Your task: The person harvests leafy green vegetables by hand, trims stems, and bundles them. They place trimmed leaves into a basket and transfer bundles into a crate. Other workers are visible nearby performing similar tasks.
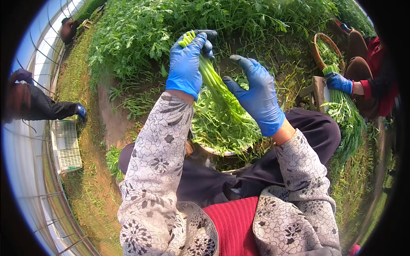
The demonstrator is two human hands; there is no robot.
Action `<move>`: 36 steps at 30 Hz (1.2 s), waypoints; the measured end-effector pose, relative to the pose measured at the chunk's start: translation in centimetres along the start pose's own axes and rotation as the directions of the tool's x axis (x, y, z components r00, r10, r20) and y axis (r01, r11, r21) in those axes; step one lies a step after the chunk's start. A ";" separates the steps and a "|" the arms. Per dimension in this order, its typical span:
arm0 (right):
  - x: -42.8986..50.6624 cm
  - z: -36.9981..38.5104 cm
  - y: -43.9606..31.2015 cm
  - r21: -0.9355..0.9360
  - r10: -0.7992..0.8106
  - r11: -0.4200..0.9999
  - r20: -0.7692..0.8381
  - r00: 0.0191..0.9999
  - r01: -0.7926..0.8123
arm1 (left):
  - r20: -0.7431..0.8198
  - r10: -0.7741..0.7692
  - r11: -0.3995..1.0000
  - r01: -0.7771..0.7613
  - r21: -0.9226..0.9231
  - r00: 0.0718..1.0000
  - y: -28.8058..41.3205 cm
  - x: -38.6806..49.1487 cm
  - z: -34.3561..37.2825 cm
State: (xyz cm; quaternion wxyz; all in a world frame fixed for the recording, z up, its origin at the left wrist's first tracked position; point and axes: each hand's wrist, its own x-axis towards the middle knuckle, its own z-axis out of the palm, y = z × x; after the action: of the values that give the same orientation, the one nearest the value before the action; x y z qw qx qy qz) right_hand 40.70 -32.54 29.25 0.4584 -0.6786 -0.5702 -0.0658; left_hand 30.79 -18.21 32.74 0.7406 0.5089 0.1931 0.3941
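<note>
My left hand, in a blue glove with darkened fingers, is closed around a bunch of leafy green stalks. The cut stem ends stick out above the fist, and the leaves hang down to the right. To the right of the bunch, my right hand, gloved alike, is held up with its thumb and fingers apart and nothing in it. Below both hands, between my knees, stands a round container with a pale rim, heaped with cut greens.
Standing leafy greens grow ahead. At right, a co-worker's gloved hand grips a large bunch beside a wooden stool and an orange-rimmed basket. A pale plastic crate lies left, near another person; a further person is beyond.
</note>
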 end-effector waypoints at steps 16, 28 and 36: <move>-5.4 -0.1 -0.9 0.275 -0.278 0.951 0.560 0.781 0.142 | -0.136 0.030 0.998 -0.022 0.058 0.990 -3.4 1.0 -2.5; -2.7 1.2 3.4 0.143 0.261 0.893 0.607 0.751 -0.426 | 0.472 0.493 0.080 -0.579 0.812 0.731 1.4 -1.5 0.0; 0.8 10.2 1.2 0.115 0.197 0.867 0.815 0.545 -0.486 | 0.669 0.327 -0.615 -0.387 0.687 0.668 7.5 -6.7 -18.4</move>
State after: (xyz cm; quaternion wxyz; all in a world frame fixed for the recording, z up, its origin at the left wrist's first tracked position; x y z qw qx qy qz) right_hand 37.57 -24.78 23.23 0.2736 -0.6509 -0.5678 0.4232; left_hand 11.14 -11.09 31.22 -0.2399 0.9024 0.1792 0.3099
